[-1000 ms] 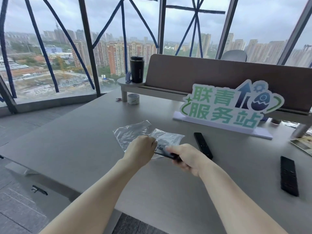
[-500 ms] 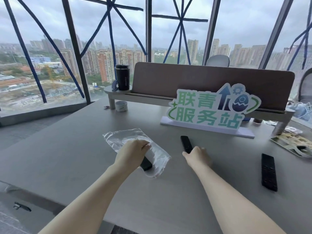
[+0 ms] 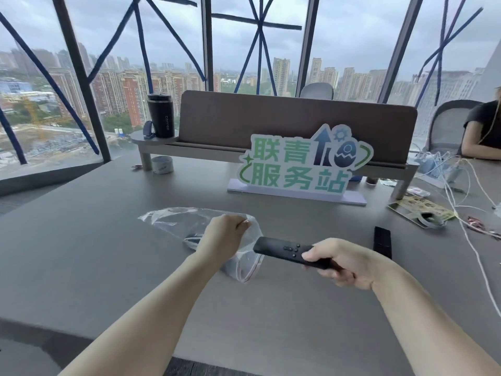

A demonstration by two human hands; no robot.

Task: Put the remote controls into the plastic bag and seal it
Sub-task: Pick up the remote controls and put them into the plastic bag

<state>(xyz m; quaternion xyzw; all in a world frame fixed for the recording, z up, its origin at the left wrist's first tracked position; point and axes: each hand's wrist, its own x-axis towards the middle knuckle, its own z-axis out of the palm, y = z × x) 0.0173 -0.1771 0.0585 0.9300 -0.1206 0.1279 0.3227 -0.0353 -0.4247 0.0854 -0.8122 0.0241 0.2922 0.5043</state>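
Note:
A clear zip plastic bag (image 3: pixel 176 221) lies on the grey table (image 3: pixel 81 253); my left hand (image 3: pixel 223 236) pinches its upper rim and holds the mouth open toward the right. A dark remote (image 3: pixel 193 238) shows inside the bag, mostly hidden behind my left hand. My right hand (image 3: pixel 339 263) grips a slim black remote (image 3: pixel 282 249) by its near end, its far tip just at the bag's mouth. Another black remote (image 3: pixel 382 241) lies flat on the table to the right.
A green and white standing sign (image 3: pixel 298 164) sits behind the bag, in front of a brown desk divider (image 3: pixel 271 118). A black tumbler (image 3: pixel 160 115) and a tape roll (image 3: pixel 162 164) stand at back left. Cables (image 3: pixel 461 191) and a seated person (image 3: pixel 482 131) occupy the far right.
My right hand has picked the slim remote up off the table and brought it left to the bag's mouth. My left hand has lifted the bag's rim, opening the mouth wider.

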